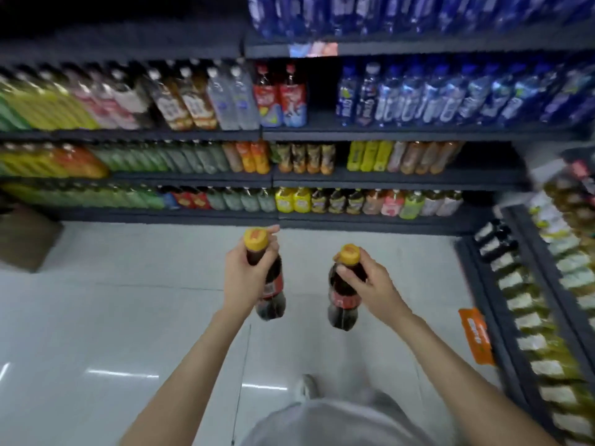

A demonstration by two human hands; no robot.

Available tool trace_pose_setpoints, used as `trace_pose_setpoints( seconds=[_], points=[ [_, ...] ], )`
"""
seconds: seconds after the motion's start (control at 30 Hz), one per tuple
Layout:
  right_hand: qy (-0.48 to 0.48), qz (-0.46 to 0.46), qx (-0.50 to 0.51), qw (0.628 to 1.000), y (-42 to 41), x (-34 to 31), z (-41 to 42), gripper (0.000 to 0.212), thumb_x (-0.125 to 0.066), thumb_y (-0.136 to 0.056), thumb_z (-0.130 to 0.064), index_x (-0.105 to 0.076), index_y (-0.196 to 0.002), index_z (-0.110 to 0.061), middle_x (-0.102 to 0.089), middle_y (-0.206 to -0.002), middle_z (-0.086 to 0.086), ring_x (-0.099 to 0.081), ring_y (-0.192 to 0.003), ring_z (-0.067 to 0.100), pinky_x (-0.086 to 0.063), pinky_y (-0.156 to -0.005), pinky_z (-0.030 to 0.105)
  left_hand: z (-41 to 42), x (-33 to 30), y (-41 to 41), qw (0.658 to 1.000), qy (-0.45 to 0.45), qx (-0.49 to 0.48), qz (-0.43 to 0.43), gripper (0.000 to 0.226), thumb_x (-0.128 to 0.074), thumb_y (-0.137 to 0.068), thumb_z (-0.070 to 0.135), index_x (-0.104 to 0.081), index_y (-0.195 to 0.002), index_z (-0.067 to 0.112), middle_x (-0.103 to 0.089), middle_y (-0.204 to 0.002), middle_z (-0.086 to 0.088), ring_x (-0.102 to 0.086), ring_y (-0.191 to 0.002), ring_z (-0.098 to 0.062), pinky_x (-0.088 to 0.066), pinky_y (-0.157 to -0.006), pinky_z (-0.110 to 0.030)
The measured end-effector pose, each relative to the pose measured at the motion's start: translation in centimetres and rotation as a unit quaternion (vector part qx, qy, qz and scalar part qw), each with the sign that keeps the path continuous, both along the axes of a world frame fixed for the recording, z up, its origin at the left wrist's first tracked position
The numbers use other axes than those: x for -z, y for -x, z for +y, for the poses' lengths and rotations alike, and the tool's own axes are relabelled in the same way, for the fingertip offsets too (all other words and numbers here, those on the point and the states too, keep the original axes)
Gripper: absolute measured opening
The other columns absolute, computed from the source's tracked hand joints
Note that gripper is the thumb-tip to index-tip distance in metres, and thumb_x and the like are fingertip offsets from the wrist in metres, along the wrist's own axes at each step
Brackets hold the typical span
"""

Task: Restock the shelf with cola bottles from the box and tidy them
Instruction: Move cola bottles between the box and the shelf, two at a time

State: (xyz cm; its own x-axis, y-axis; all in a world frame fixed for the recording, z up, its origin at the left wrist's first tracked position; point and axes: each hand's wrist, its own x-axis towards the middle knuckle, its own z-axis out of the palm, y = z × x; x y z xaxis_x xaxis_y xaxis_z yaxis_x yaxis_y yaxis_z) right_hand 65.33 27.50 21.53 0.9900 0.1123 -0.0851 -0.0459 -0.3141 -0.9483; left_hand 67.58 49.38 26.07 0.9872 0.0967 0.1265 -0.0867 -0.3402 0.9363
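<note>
I hold two cola bottles upright above the floor, each dark with a red label and a yellow cap. My left hand [246, 278] grips the neck of the left cola bottle [272, 300]. My right hand [367, 281] grips the neck of the right cola bottle [343, 307]. On the shelf [322, 127] ahead stand two red-labelled cola bottles [280, 94], with a dark gap just right of them. A brown cardboard box [25, 239] sits on the floor at the far left.
Rows of drink bottles fill the shelves ahead, blue ones at the upper right. A second rack [531, 300] of bottles runs along the right side, with an orange tag [476, 336] at its edge. White tiled floor [128, 317] lies below my hands.
</note>
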Motion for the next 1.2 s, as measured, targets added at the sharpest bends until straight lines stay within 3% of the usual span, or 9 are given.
trace_pose_setpoints(
  seconds=[0.07,0.13,0.27,0.4,0.6,0.73,0.9,1.1,1.2],
  points=[
    [-0.034,-0.011,-0.010,0.999,-4.8,-1.7,4.2,0.011,-0.058,-0.092,-0.022,-0.060,-0.103,-0.021,-0.066,-0.102,-0.004,-0.060,-0.095,0.001,-0.044,-0.086,0.016,4.3,-1.1,-3.2,0.999,-0.008,-0.039,-0.023,0.035,-0.058,-0.078,0.048,-0.068,-0.091,0.017,-0.071,-0.094,0.011,-0.064,-0.092,-0.003,-0.047,-0.083,-0.022],
    [-0.045,-0.028,-0.039,0.998,-9.7,-3.8,8.2,0.012,-0.057,-0.092,-0.022,-0.060,-0.103,-0.025,-0.064,-0.105,-0.007,-0.058,-0.097,-0.005,-0.042,-0.086,0.011,8.1,-2.5,-6.4,0.996,-0.009,-0.082,-0.034,0.028,-0.067,-0.081,0.041,-0.064,-0.088,0.013,-0.067,-0.082,0.009,-0.060,-0.080,0.004,-0.045,-0.075,-0.018],
    [-0.052,-0.075,-0.093,0.991,-19.6,-8.1,15.4,0.025,-0.055,-0.084,-0.039,-0.061,-0.104,-0.025,-0.064,-0.105,-0.011,-0.058,-0.099,-0.003,-0.043,-0.087,0.017,14.7,-5.0,-13.6,0.982,-0.005,-0.160,-0.101,0.009,-0.067,-0.087,0.014,-0.060,-0.084,0.009,-0.060,-0.076,0.012,-0.057,-0.074,0.011,-0.040,-0.071,-0.006],
    [-0.077,-0.125,-0.108,0.983,-29.1,-11.5,21.7,0.032,-0.054,-0.084,-0.043,-0.061,-0.108,-0.023,-0.065,-0.108,-0.011,-0.059,-0.105,0.002,-0.044,-0.093,0.022,19.9,-7.8,-21.9,0.965,-0.015,-0.178,-0.194,0.015,-0.064,-0.085,0.028,-0.059,-0.082,0.014,-0.060,-0.076,0.014,-0.057,-0.074,0.004,-0.043,-0.072,-0.011],
    [-0.113,-0.224,-0.060,0.966,-40.7,-16.1,28.5,0.022,-0.054,-0.093,-0.028,-0.059,-0.113,-0.022,-0.061,-0.110,-0.018,-0.055,-0.106,-0.005,-0.041,-0.091,0.012,24.9,-12.8,-34.2,0.936,0.009,-0.204,-0.285,0.023,-0.066,-0.087,0.015,-0.055,-0.080,0.034,-0.058,-0.078,0.019,-0.057,-0.077,0.009,-0.040,-0.074,-0.006],
    [-0.107,-0.309,-0.017,0.945,-47.7,-19.2,31.3,0.023,-0.054,-0.094,-0.020,-0.056,-0.117,-0.015,-0.059,-0.114,-0.015,-0.053,-0.107,-0.007,-0.039,-0.090,0.008,27.4,-15.7,-43.2,0.921,0.061,-0.174,-0.343,0.005,-0.061,-0.086,0.031,-0.056,-0.084,0.030,-0.062,-0.082,0.015,-0.058,-0.083,0.005,-0.044,-0.080,-0.014],
    [-0.064,-0.372,0.041,0.925,-55.9,-21.6,33.6,0.022,-0.055,-0.094,-0.019,-0.056,-0.114,-0.011,-0.060,-0.109,-0.012,-0.055,-0.103,-0.006,-0.038,-0.090,0.009,28.5,-17.3,-53.1,0.917,0.061,-0.122,-0.376,0.013,-0.062,-0.090,0.019,-0.055,-0.084,0.029,-0.062,-0.081,0.022,-0.058,-0.080,0.005,-0.042,-0.078,-0.012],
    [-0.015,-0.375,0.114,0.920,-63.9,-21.7,35.6,0.019,-0.056,-0.094,-0.025,-0.056,-0.108,-0.011,-0.062,-0.102,-0.006,-0.057,-0.098,0.002,-0.041,-0.087,0.014,28.5,-17.2,-63.0,0.942,0.074,-0.045,-0.325,0.015,-0.064,-0.090,0.023,-0.059,-0.083,0.011,-0.061,-0.076,0.007,-0.056,-0.074,-0.002,-0.043,-0.073,-0.013],
    [-0.006,-0.350,0.136,0.927,-66.7,-21.4,36.2,0.017,-0.055,-0.095,-0.027,-0.056,-0.108,-0.016,-0.063,-0.100,-0.011,-0.056,-0.095,-0.005,-0.040,-0.084,0.009,28.2,-16.4,-66.6,0.955,0.066,-0.013,-0.288,0.022,-0.065,-0.089,0.029,-0.061,-0.085,0.007,-0.066,-0.080,-0.003,-0.059,-0.077,-0.009,-0.043,-0.074,-0.015]
  ],
)
